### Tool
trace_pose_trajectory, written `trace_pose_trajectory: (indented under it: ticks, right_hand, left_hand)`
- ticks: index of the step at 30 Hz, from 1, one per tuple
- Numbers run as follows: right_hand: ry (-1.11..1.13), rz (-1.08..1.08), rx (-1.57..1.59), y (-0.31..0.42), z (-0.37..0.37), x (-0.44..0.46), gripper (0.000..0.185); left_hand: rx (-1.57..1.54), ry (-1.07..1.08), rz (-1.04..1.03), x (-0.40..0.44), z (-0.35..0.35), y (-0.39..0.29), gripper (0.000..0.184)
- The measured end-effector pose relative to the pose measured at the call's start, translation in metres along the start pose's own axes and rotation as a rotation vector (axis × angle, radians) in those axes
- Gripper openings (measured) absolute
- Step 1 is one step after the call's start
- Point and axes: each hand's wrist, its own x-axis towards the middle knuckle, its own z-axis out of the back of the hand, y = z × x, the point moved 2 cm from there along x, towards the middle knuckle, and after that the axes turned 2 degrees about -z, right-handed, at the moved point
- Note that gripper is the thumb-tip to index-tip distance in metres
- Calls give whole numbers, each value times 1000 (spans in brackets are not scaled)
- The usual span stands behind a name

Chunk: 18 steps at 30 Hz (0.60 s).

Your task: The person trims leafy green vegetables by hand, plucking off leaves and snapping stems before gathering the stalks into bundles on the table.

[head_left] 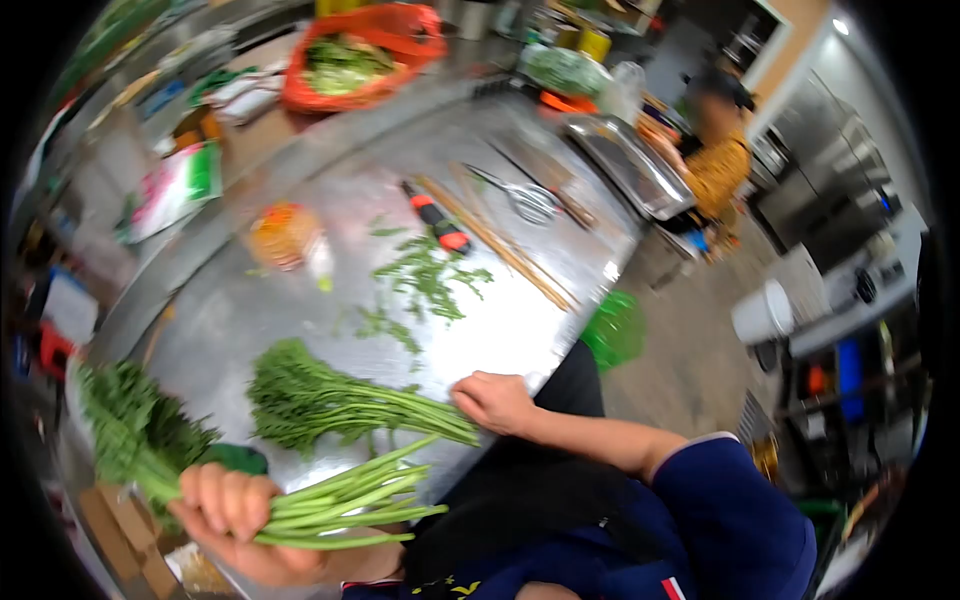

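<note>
My left hand (235, 515) is wrapped around the stems of a bunch of leafy greens (345, 505), held up at the lower left. Its dark frilly leaves hang past the hand to the left, and the cut stem ends point right. A second bunch of leafy greens (330, 395) lies on the steel table (480, 345), leaves to the left. At its stem ends rests my right hand (495, 402), fingers curled; whether it grips a stem is hidden. Loose leaf scraps (430, 275) are scattered farther up the table.
Beyond the scraps lie a red-and-black tool (435, 218), wooden sticks (495, 240), wire-handled scissors (525, 200) and a knife (575, 207). A rubber-banded bundle (285, 235) sits to the left. An orange bag (365, 60) holds greens. Another person (720, 160) is beside a steel tray (630, 165).
</note>
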Motion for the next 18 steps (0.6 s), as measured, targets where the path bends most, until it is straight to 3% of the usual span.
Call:
trace_pose_trajectory:
  ticks: [18]
  right_hand:
    - [-52,18,5,2,-2,2,13]
  left_hand:
    - [-44,-12,-83,-2,1,-10,23]
